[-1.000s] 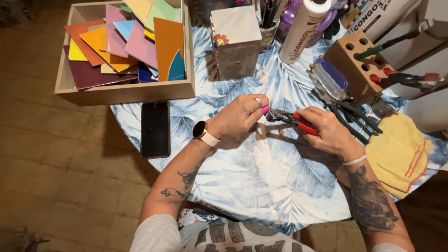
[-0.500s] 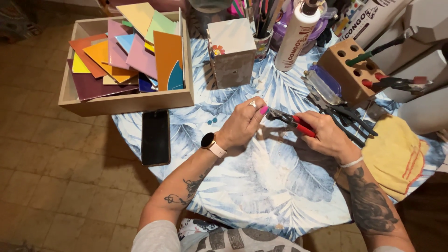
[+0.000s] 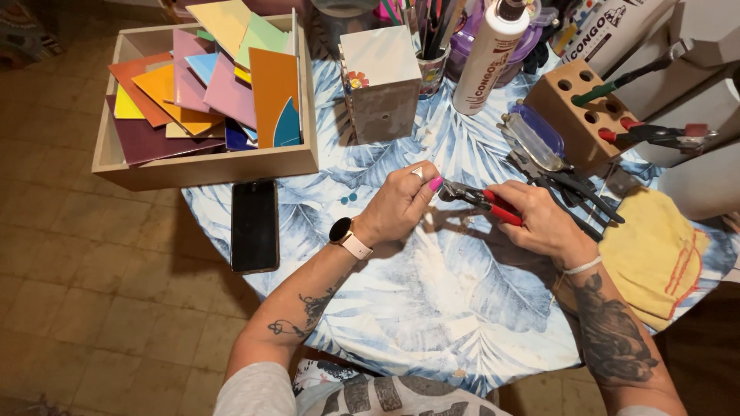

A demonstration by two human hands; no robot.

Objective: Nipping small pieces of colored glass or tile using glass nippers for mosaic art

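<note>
Red-handled nippers (image 3: pixel 482 202) lying near level over the middle of the desk (image 3: pixel 432 308), long axis left to right, metal tip pointing at the left hand (image 3: pixel 401 204). Right hand (image 3: pixel 539 223) wrapped tight round the glossy grips; left fingers (image 3: pixel 428 185) pressed together at the tip, pinching something too small to tell. Beyond, glossy coloured tiles (image 3: pixel 208 92) in a wooden tray (image 3: pixel 208 166), soft yellow cloth (image 3: pixel 655 254) to the right.

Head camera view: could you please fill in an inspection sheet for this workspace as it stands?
Surface: table under blue leaf-print cloth.
Job's things: red-handled nippers in right hand; left hand pinches at their jaws, piece too small to tell.
Clutter: wooden tray of coloured tiles, black phone, glue bottle, small box, drilled wooden block, yellow cloth.
Grippers: both hands closed in grip.
Cables: nothing seen.
Surroundings: tiled floor.
</note>
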